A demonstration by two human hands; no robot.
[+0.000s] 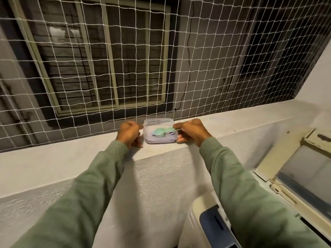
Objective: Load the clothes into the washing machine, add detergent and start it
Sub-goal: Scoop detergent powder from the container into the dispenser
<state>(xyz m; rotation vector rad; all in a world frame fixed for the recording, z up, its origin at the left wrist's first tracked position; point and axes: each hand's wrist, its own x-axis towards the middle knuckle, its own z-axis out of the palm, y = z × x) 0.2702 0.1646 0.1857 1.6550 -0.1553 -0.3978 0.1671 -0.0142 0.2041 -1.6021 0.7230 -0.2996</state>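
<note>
A small clear plastic detergent box (160,138) stands on the white ledge (71,153), right against the net. Inside it lies a mint green scoop (160,131) on pale powder. My left hand (129,134) grips the box's left edge with curled fingers. My right hand (192,132) grips its right edge, thumb on the rim. Both arms wear green sleeves. The washing machine (202,217) sits at the lower right, with its raised lid (304,169) leaning by the wall.
A white string net (125,56) closes off the opening above the ledge. Behind it are a barred window (100,56) and a dark wall. A white wall (318,77) bounds the right side.
</note>
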